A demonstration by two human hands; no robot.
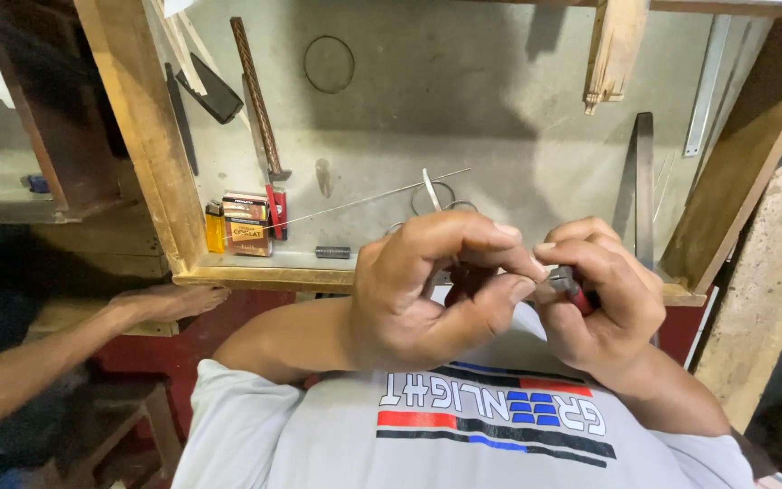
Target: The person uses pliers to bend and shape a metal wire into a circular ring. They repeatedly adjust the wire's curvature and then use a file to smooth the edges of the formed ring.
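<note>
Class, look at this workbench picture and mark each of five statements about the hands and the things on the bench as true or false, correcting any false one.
1. Both hands meet in front of the person's chest. True: the left hand and the right hand touch at the fingertips.
2. The right hand holds a tool with red on it. True: a red-handled tool shows between its fingers.
3. The yellow lighter lies beside the scissors. False: it stands left of the small boxes.
4. The scissors hang on a wall. False: they lie on the bench surface.
5. A bare foot rests at the bench's left. True.
</note>
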